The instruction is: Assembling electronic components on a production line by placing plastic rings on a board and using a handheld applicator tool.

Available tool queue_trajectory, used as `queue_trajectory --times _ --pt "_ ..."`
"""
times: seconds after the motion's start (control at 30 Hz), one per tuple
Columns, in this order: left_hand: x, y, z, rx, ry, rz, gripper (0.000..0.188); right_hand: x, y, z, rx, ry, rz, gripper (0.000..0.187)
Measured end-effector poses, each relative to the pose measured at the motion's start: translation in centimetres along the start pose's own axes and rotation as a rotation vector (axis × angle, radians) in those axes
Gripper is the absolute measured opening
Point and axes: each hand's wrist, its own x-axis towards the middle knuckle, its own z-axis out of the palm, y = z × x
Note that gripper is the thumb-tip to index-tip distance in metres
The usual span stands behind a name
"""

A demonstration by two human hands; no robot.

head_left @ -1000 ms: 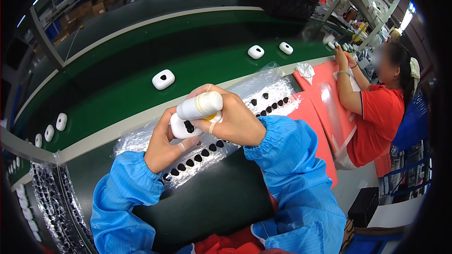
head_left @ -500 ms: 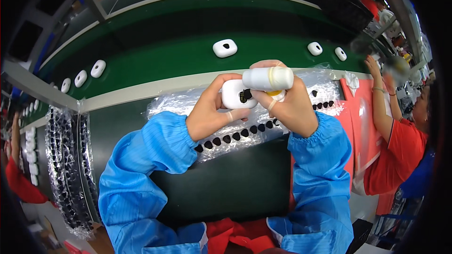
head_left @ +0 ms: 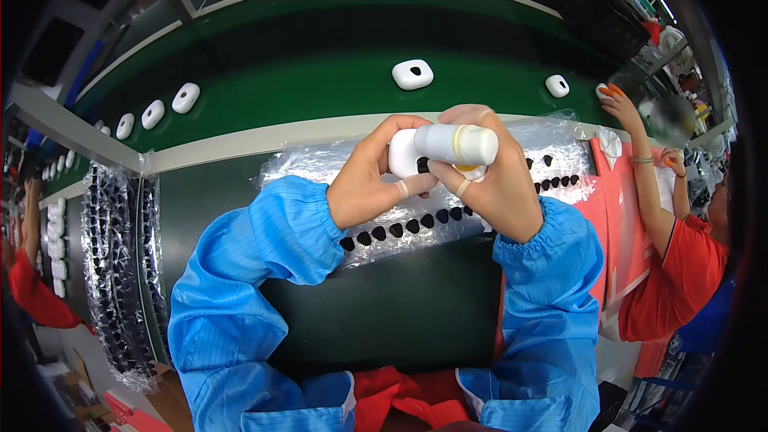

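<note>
One white rounded housing (head_left: 402, 154), head view, is sitting clamped in the left hand (head_left: 370, 186), near the bench (head_left: 384, 304)'s far edge. Right hand (head_left: 502, 180) is gripping a white bottle-like cylinder (head_left: 444, 142), thumb touching a black insert (head_left: 422, 166) at the housing. Looks like insert-seating; can't tell if it's flush. Next move is probably calling for even thumb pressure, housing steady.

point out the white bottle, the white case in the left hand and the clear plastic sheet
White bottle (head_left: 454, 142): head view, middle of its side.
White case (head_left: 403, 156): head view, its uncovered left part.
Clear plastic sheet (head_left: 310, 162): head view, bare patch near its left end.
</note>
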Motion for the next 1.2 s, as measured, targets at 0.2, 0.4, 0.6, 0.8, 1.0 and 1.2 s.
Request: queue_trajectory --times 0.2,0.4,0.6,0.8,1.0,1.2 --pt "0.2 1.0 -1.0 0.205 0.027 -0.053 0.052 -0.6 -1.0 -0.5 0.075 0.109 -0.24 0.045" --pt "0.2 -0.4 -1.7 0.155 0.002 -0.015 0.045 -0.3 -0.1 0.3 -0.171 -0.17 -0.052 0.031" --pt "0.9 0.8 -2.4 0.28 0.095 -0.086 0.048 0.6 -0.7 -1.7 0.003 0.032 -0.103 0.031" --pt "3.7 -0.2 -9.1 1.121 0.393 -0.008 0.053 1.2 0.0 -2.5 -0.141 0.059 -0.063 0.034" --pt "4.8 -2.0 -16.4 1.564 0.746 -0.158 0.053 1.1 1.1 -2.8 -0.282 0.003 0.062 0.034" --pt "1.6 0.6 -24.0 1.896 1.127 -0.293 0.068 2.3 4.6 -4.5 -0.633 -0.216 0.299 0.034"
